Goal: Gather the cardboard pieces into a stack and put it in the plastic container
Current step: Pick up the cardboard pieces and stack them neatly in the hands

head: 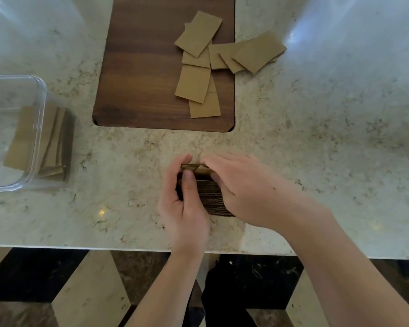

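A stack of brown cardboard pieces stands on the marble counter near its front edge, its corrugated side facing me. My left hand grips its left side, thumb across the front. My right hand covers its top and right side. Several loose cardboard pieces lie overlapping on the right part of a dark wooden board, and more loose pieces spill onto the counter past the board's right edge. A clear plastic container at the far left holds cardboard pieces.
The marble counter ends in a front edge just below my wrists. A dark and cream patterned floor lies beyond it. Bright glare marks the counter's back corners.
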`<move>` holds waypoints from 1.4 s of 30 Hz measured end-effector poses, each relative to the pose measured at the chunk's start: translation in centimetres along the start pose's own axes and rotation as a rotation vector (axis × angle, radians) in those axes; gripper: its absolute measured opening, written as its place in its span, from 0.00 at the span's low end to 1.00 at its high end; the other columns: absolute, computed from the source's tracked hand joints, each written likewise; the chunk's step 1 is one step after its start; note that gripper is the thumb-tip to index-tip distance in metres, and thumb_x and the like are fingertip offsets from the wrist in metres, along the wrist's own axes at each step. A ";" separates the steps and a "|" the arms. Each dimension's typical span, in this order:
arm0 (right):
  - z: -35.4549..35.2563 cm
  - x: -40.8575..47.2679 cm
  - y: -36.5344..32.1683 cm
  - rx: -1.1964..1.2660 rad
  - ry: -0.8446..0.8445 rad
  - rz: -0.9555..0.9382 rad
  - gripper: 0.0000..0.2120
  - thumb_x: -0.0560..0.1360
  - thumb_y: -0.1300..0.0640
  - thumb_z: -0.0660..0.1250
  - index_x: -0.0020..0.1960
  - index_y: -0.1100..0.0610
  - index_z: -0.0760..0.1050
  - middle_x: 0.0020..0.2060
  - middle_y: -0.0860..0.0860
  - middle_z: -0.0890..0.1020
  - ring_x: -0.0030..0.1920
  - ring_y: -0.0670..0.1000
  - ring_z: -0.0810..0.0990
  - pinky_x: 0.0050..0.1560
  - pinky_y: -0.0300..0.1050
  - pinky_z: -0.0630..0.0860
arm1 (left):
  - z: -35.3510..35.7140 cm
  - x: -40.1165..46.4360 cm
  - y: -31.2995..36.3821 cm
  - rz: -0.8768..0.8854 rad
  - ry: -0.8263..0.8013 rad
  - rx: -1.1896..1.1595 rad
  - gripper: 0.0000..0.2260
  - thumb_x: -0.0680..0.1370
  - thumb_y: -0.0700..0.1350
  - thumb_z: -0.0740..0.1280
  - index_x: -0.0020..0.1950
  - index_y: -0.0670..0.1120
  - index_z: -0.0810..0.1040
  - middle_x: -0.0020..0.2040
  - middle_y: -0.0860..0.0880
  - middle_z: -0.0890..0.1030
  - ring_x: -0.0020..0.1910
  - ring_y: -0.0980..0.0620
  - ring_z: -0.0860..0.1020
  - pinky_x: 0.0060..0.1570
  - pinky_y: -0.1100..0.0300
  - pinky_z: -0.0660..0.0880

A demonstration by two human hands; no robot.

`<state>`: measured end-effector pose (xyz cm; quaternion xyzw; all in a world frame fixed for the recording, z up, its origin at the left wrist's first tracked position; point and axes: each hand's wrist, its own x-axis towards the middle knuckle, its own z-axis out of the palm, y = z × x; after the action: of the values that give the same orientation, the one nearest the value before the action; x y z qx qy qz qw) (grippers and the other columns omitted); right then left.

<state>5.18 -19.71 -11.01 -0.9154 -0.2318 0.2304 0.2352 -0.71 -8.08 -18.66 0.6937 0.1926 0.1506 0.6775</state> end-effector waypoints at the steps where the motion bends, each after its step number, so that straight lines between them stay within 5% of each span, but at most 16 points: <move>1: 0.2 0.0 0.1 0.052 0.027 0.003 0.09 0.83 0.61 0.58 0.54 0.46 0.67 0.46 0.43 0.75 0.47 0.49 0.74 0.54 0.51 0.72 | 0.0 0.1 -0.1 -0.005 0.011 0.002 0.13 0.85 0.47 0.60 0.62 0.61 0.80 0.57 0.64 0.84 0.59 0.59 0.82 0.56 0.65 0.77; 5: 0.8 -0.6 0.6 0.310 0.153 0.017 0.18 0.79 0.63 0.59 0.67 0.53 0.74 0.57 0.47 0.83 0.58 0.47 0.81 0.59 0.47 0.79 | 0.2 0.1 0.2 -0.014 0.046 -0.009 0.06 0.84 0.56 0.62 0.53 0.63 0.79 0.48 0.59 0.84 0.47 0.58 0.81 0.44 0.57 0.79; 9: 1.7 -2.0 2.2 0.627 0.482 0.028 0.19 0.74 0.68 0.60 0.62 0.59 0.78 0.57 0.49 0.83 0.62 0.48 0.82 0.66 0.49 0.78 | 0.3 0.1 0.0 -0.032 0.059 0.024 0.05 0.82 0.56 0.67 0.47 0.65 0.78 0.49 0.52 0.86 0.59 0.46 0.84 0.57 0.39 0.81; 13: 4.6 -4.5 4.1 0.868 0.669 0.223 0.18 0.77 0.62 0.63 0.66 0.56 0.78 0.58 0.44 0.84 0.62 0.46 0.82 0.65 0.52 0.79 | 0.5 -0.1 0.0 0.041 0.054 0.072 0.06 0.84 0.49 0.64 0.49 0.56 0.79 0.47 0.57 0.86 0.63 0.52 0.83 0.61 0.48 0.80; 16: 7.4 -5.5 2.5 1.047 0.672 0.159 0.24 0.78 0.59 0.65 0.73 0.57 0.72 0.62 0.41 0.82 0.62 0.45 0.81 0.61 0.39 0.78 | 0.3 -0.1 -0.4 0.052 0.065 -0.028 0.09 0.84 0.44 0.62 0.50 0.52 0.81 0.49 0.48 0.87 0.56 0.48 0.85 0.59 0.47 0.81; 19: 9.0 -5.1 1.2 1.071 0.820 0.171 0.25 0.77 0.54 0.64 0.74 0.56 0.71 0.65 0.46 0.80 0.65 0.51 0.79 0.64 0.42 0.75 | -0.4 -0.6 -0.5 0.097 0.001 -0.091 0.11 0.84 0.40 0.59 0.53 0.43 0.82 0.53 0.41 0.85 0.57 0.43 0.84 0.60 0.48 0.80; 22: 9.1 -3.8 0.1 1.135 0.959 0.299 0.22 0.76 0.52 0.64 0.70 0.54 0.76 0.63 0.50 0.82 0.64 0.52 0.80 0.65 0.51 0.77 | -0.5 -0.8 -0.2 0.069 -0.013 0.004 0.08 0.83 0.43 0.63 0.53 0.45 0.82 0.48 0.54 0.86 0.50 0.55 0.84 0.52 0.58 0.81; 25: 8.2 -2.6 -0.4 1.158 1.036 0.365 0.15 0.77 0.50 0.64 0.61 0.52 0.81 0.55 0.50 0.84 0.56 0.50 0.83 0.56 0.49 0.79 | 0.3 0.1 0.4 0.038 0.035 0.035 0.06 0.82 0.46 0.65 0.49 0.53 0.81 0.41 0.61 0.83 0.42 0.62 0.80 0.42 0.66 0.77; 30: 7.1 -2.3 1.0 1.102 0.986 0.289 0.19 0.78 0.51 0.65 0.68 0.52 0.77 0.62 0.47 0.82 0.62 0.46 0.81 0.61 0.39 0.77 | -0.1 2.1 1.2 0.131 -0.052 -0.037 0.09 0.83 0.42 0.62 0.58 0.42 0.80 0.51 0.51 0.84 0.50 0.59 0.82 0.49 0.61 0.79; 33: 7.3 -2.7 2.0 1.136 0.945 0.246 0.25 0.78 0.53 0.64 0.74 0.56 0.73 0.68 0.49 0.79 0.70 0.51 0.77 0.68 0.46 0.75 | -1.0 2.6 0.8 0.100 -0.086 -0.022 0.14 0.82 0.44 0.59 0.63 0.42 0.78 0.54 0.52 0.83 0.54 0.57 0.82 0.54 0.56 0.79; 36: 7.6 -1.8 1.8 1.039 0.910 0.223 0.24 0.76 0.53 0.65 0.72 0.55 0.74 0.64 0.49 0.80 0.66 0.51 0.79 0.67 0.49 0.76 | -0.6 2.1 0.6 0.037 -0.091 0.070 0.17 0.81 0.51 0.61 0.68 0.47 0.77 0.54 0.47 0.82 0.53 0.53 0.81 0.53 0.54 0.81; 39: 8.2 -0.6 1.0 0.904 0.965 0.302 0.23 0.76 0.51 0.66 0.70 0.55 0.74 0.59 0.48 0.78 0.62 0.47 0.78 0.61 0.37 0.75 | 0.2 1.9 0.7 -0.001 -0.063 0.136 0.14 0.81 0.56 0.64 0.62 0.52 0.81 0.50 0.55 0.83 0.50 0.56 0.83 0.47 0.59 0.81; 42: 8.5 0.3 1.0 0.843 1.028 0.361 0.23 0.77 0.50 0.67 0.70 0.54 0.72 0.64 0.51 0.76 0.65 0.50 0.77 0.65 0.50 0.76 | 0.5 2.2 0.7 0.042 -0.017 0.182 0.05 0.82 0.55 0.66 0.50 0.58 0.82 0.44 0.64 0.84 0.44 0.63 0.82 0.41 0.71 0.76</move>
<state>1.21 -17.63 -18.26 -0.7631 0.1747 -0.1267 0.6092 1.53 -7.48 -18.08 0.7575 0.1853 0.1407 0.6099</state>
